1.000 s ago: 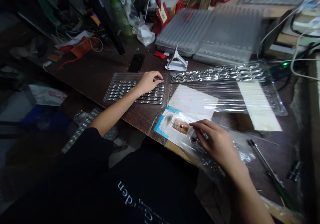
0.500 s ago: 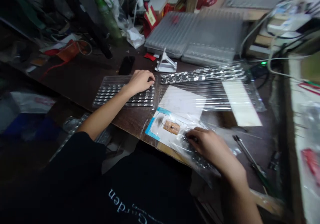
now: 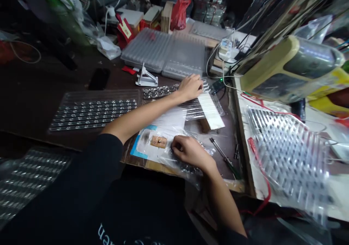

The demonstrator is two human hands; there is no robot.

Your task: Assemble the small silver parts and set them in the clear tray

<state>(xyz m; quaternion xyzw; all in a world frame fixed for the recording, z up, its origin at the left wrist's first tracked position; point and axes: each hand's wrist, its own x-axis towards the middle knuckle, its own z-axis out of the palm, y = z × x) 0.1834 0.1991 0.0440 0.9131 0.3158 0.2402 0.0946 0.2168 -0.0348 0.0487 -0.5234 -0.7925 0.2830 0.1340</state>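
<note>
My left hand (image 3: 190, 87) reaches across to the right-hand clear ribbed tray (image 3: 192, 112), fingers curled down at the row of shiny metal parts (image 3: 160, 91) along its far side. Its fingertips are partly hidden. My right hand (image 3: 191, 151) is closed, thumb against bent fingers, over a clear plastic bag (image 3: 188, 168) of small dark parts near the table's front edge. What it pinches, if anything, is too small to make out. Left of it, a small orange-brown block (image 3: 158, 141) lies on a white sheet with blue tape (image 3: 135, 147).
Another clear tray with rows of metal parts (image 3: 92, 114) lies left. A white card (image 3: 211, 110) rests on the right tray. Behind are a white stand (image 3: 146, 78), a phone (image 3: 99, 79) and stacked clear trays (image 3: 147, 50). A screwdriver-like tool (image 3: 222, 154) lies right.
My left hand has moved from the left tray to the far right part of the right tray. My right hand stays by the bag. The camera view has turned right.
</note>
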